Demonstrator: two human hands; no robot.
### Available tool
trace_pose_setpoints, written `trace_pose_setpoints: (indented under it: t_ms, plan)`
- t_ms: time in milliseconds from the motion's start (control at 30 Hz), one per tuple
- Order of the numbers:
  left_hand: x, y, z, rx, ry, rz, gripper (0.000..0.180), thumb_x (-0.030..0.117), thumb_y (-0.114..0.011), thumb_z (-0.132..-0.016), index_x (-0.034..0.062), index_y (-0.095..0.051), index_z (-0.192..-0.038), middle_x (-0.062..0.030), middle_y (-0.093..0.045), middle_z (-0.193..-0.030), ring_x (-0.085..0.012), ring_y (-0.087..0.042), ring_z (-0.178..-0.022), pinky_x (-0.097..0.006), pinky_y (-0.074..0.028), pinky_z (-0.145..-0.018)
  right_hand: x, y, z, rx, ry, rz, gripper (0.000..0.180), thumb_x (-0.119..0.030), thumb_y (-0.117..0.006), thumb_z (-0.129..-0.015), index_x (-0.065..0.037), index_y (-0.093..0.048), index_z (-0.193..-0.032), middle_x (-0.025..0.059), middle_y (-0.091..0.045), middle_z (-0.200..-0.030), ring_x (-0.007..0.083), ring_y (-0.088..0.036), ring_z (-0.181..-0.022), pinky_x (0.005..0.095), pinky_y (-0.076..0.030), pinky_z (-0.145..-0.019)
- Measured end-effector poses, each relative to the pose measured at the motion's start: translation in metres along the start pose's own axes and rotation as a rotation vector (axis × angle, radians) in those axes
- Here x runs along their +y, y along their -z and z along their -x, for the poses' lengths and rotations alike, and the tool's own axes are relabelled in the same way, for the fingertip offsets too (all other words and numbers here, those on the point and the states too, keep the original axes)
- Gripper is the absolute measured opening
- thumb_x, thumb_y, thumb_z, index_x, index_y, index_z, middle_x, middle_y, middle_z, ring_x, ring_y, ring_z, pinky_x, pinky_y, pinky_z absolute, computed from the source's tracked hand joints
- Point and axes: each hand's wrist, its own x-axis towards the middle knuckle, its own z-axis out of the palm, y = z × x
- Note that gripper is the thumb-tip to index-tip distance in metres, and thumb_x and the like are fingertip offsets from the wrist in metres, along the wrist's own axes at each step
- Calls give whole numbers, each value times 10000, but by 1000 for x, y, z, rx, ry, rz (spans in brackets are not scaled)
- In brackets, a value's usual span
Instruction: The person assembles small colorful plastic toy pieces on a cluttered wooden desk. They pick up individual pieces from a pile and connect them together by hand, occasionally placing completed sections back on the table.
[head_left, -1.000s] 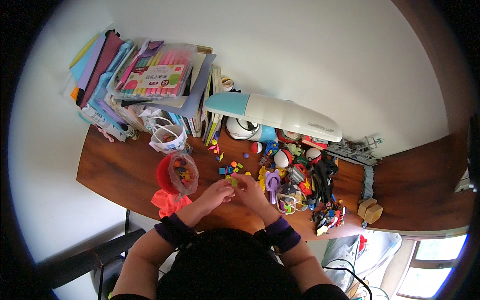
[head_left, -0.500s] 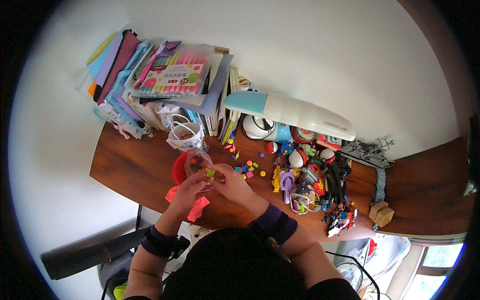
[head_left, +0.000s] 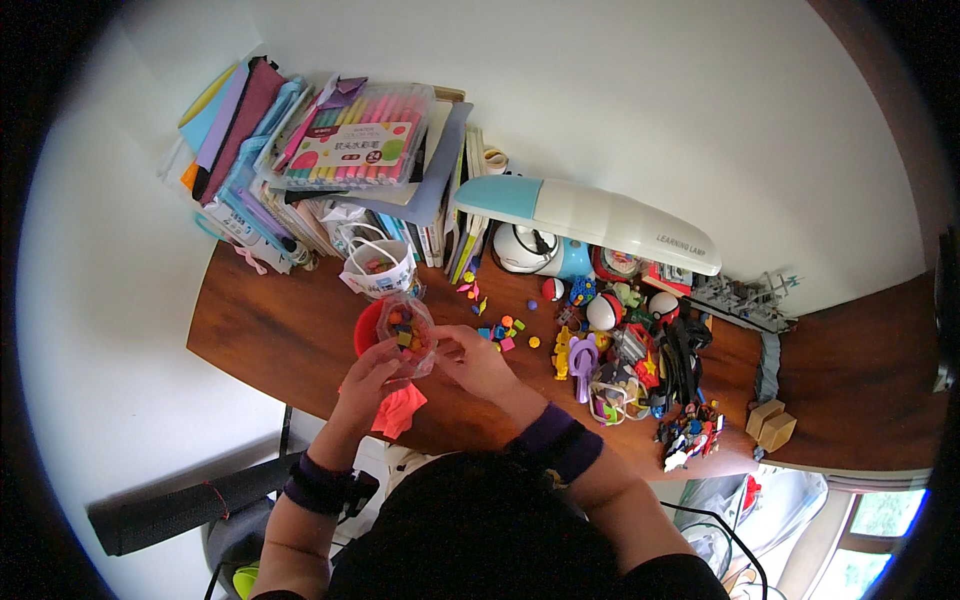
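Note:
A clear plastic bag with its mouth spread shows several small coloured pieces inside, among them a yellow-green block. My left hand grips the bag on its near left side, thumb across the rim. On the opposite side, the bent fingers of my right hand pinch the bag's right edge; the fingertips are small and partly merge with the plastic. A red round container sits behind the bag, partly covered by it. Below my left hand lies a crumpled coral-pink piece of material.
A white handled bucket stands behind the bag. Loose coloured pieces lie to the right, then a purple toy and a toy pile. A desk lamp overhangs the back. Books and a marker case are stacked at back left.
The yellow-green block, held up between my fingers before, now lies inside the bag. My right hand has shifted right to the bag's edge, and the bag's mouth shows wider.

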Motion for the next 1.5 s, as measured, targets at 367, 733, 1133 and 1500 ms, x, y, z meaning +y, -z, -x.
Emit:
trace_pose_setpoints:
  t_ms: [367,733,1133,1500]
  plan:
    - [-19,-61,-25,-268,49,-129,379,114,-479,-923,52,-422,-1293,-131,-524,-1204,-221,-570,-1019,-329,-461,-886,69,61,25,287,-194,65,355,-99,-661,-792,-52,-580,-1134,103,-630,-1028,179,-630,-821,289,-507,-735]
    - [-125,-89,-108,-329,175,-393,489,116,-541,-867,11,-376,-1315,-100,-471,-1271,-162,-493,-1089,-290,-412,-869,130,70,52,231,-422,205,408,-161,-659,-772,-19,-567,-1143,124,-639,-1045,223,-632,-925,322,-497,-795]
    - [-160,-104,-127,-299,144,-291,476,154,-538,-860,100,-417,-1317,16,-499,-1184,-103,-477,-953,-246,-382,-791,125,65,51,118,-468,136,477,-59,-642,-748,-48,-528,-1211,74,-632,-1047,155,-607,-923,284,-480,-819]
    - [-120,-117,-99,-380,173,-273,491,157,-511,-879,106,-379,-1350,-12,-433,-1290,-130,-454,-1082,-278,-374,-877,137,64,64,168,-391,154,442,-25,-613,-779,-27,-519,-1210,94,-620,-1091,172,-605,-975,295,-480,-851]
